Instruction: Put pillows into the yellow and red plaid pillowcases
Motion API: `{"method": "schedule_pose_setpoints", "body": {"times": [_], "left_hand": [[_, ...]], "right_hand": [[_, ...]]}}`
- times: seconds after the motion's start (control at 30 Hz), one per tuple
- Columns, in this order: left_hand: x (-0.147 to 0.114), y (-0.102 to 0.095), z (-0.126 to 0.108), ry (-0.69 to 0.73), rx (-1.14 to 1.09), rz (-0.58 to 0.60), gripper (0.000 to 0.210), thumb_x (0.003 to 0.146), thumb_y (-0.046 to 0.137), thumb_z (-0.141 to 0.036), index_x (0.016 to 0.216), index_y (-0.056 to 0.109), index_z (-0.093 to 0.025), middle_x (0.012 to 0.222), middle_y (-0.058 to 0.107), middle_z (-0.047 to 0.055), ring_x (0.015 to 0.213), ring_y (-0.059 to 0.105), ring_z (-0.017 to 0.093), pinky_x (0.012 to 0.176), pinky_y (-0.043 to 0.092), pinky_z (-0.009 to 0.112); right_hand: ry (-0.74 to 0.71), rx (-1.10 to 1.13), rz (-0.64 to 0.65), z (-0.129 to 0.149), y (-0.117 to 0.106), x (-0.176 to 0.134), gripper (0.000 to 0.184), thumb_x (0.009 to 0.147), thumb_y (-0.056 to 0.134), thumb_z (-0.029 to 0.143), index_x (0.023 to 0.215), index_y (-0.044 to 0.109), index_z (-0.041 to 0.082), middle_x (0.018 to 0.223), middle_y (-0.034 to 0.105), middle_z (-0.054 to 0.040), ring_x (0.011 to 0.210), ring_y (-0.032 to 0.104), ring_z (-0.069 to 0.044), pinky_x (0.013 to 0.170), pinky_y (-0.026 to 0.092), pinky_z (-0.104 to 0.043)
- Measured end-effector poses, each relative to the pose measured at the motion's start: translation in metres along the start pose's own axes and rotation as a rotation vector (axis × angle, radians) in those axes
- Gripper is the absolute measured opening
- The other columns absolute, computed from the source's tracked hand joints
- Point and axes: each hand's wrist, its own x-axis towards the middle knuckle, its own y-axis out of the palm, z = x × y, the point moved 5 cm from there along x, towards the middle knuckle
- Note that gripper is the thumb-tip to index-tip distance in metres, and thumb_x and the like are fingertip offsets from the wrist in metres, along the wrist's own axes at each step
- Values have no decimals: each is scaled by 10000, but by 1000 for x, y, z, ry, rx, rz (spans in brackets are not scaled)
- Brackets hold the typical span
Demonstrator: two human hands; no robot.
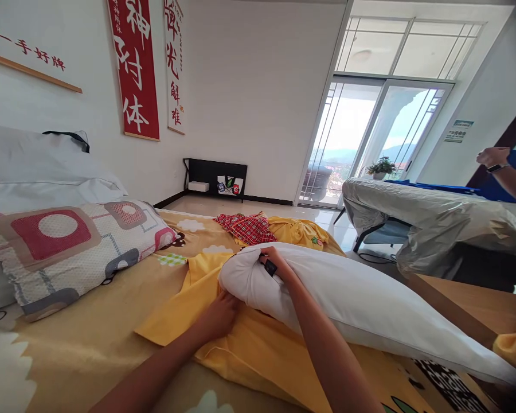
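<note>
A plump white pillow [344, 287] lies slantwise over a yellow pillowcase [258, 332] spread on the bed. My right hand [275, 261] grips the near end of the pillow from above, its fingers sunk into the fabric beside a small black tag [270, 267]. Just below that end, my left hand [221, 314] is closed on the yellow pillowcase, with its fingertips partly hidden by cloth and pillow.
A patterned pillow [81, 246] and white bedding [34, 160] lie at the left. Red plaid cloth [247, 228] and more yellow cloth [301, 231] sit on the far bed edge. At the right are a plastic-covered table [421, 212], a wooden surface [477, 304] and another person's hand [493, 156].
</note>
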Motion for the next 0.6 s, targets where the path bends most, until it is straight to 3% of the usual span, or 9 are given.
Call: {"method": "schedule_pose_setpoints", "body": {"times": [0.1,0.4,0.5,0.6], "left_hand": [[0,-1,-2,62,12,3,322,842,492,-216,1090,677,-126,1300,568,156,1350,362,308,1190,128,487],[-1,-4,1,17,48,11,313,768,581,-305,990,703,-121,1196,609,196,1243,451,374,1113,222,547],[-12,-15,-5,40,75,67,254,761,583,-312,898,702,-135,1007,671,167,1048,580,328,1055,306,519],[-23,-40,-13,101,58,128,159,729,591,-278,805,670,-163,836,684,98,814,628,248,915,428,430]], "right_hand": [[-4,6,-2,0,0,0,191,586,468,255,582,637,166,545,525,18,617,511,-166,620,451,-270],[-18,-26,-24,-6,-5,2,204,629,472,266,598,641,157,568,567,17,618,522,-162,646,468,-283],[-18,-73,-25,-7,-5,7,206,643,464,248,616,647,158,567,576,17,615,529,-163,634,463,-278],[-21,-136,-5,-4,5,4,189,662,473,206,654,655,157,613,614,8,628,551,-163,644,463,-284]]}}
